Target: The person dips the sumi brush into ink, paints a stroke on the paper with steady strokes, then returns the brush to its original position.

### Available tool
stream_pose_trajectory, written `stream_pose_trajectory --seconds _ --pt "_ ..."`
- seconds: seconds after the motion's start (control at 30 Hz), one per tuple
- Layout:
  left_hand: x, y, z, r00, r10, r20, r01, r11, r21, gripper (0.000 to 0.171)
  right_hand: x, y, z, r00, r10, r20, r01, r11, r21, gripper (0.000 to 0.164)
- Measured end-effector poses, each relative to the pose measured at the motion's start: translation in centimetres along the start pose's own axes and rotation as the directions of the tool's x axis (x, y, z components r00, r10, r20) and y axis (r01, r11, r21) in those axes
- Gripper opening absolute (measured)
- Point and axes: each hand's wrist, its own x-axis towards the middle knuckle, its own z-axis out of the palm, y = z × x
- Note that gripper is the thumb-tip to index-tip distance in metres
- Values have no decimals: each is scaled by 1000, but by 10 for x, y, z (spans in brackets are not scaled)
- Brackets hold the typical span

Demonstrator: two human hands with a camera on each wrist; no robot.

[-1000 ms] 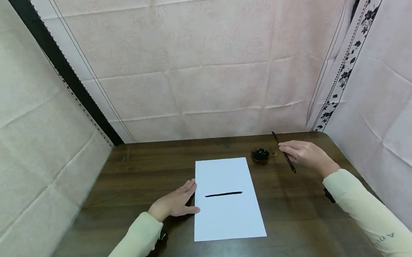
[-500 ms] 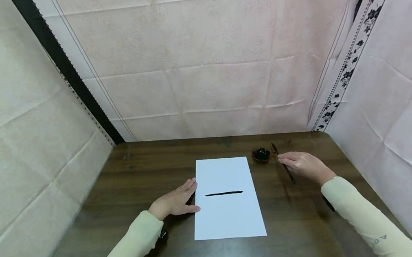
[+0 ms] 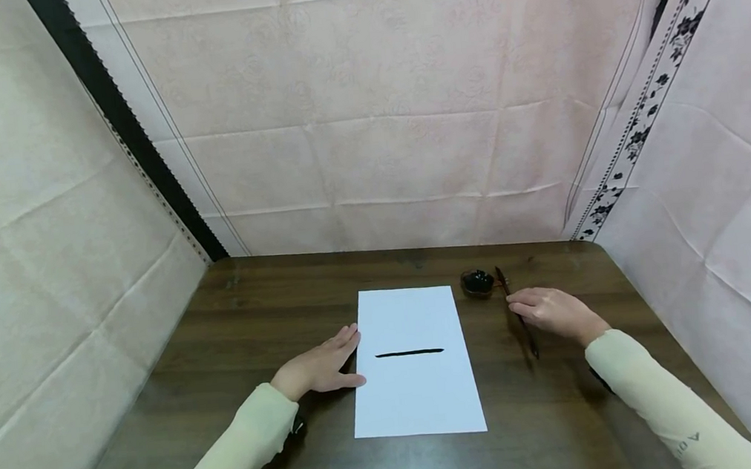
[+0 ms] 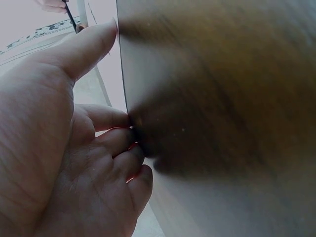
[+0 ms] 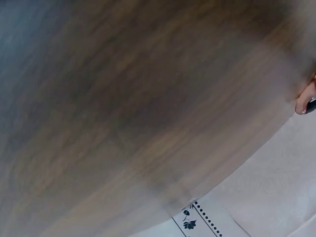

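Observation:
A sheet of white paper (image 3: 417, 402) lies on the table, with one black horizontal stroke (image 3: 409, 352) across its middle. My left hand (image 3: 320, 364) rests flat at the paper's left edge, thumb and fingertips on its border. In the left wrist view, the spread thumb and fingers of the left hand (image 4: 89, 163) meet that edge. To the right of the sheet, my right hand (image 3: 555, 313) pinches a slim dark brush (image 3: 502, 281), held slanted over the table. Just left of the brush's upper end stands a small brown dish of black ink (image 3: 477, 284).
The brown wooden table (image 3: 286, 291) ends at pale cloth hangings (image 3: 369, 160) behind and on both sides. A floral border (image 3: 635, 136) runs down the cloth at the right. In the right wrist view, mostly blurred tabletop (image 5: 148, 108) shows.
My right hand has come nearer to me with the brush, from beside the ink dish to lower right of it. The left hand and the paper have stayed in place.

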Motion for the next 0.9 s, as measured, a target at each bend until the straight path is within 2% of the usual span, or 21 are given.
stream_pose_trajectory --seconds 0.23,0.27,0.4,0.43,0.5,0.53,0.7,0.9 --pt "1 1 0 1000 13 0 -13 1000 4 94 -3 -3 -3 994 -27 108 32 999 -38 78" --pt "1 1 0 1000 14 1 -14 1000 3 94 -4 -3 -3 992 -26 125 31 999 -39 73" --pt "2 1 1 1000 13 1 -13 1000 2 94 -6 -5 -3 984 -16 178 25 998 -49 22" --pt "2 1 0 1000 14 2 -14 1000 2 94 -6 -5 -3 982 -13 188 24 998 -53 20" --pt "3 2 0 1000 18 4 -18 1000 3 94 -6 -7 -2 979 -4 203 16 998 -56 35" --pt "3 2 0 1000 19 6 -19 1000 1 94 -6 -8 -2 978 -1 209 13 998 -58 37" --pt "2 1 0 1000 16 8 -16 1000 -5 94 -4 -10 -3 971 23 239 -10 998 -59 37" --pt "1 -2 -1 1000 11 11 -10 999 -33 95 -4 -10 -9 945 88 316 -71 995 -66 41"
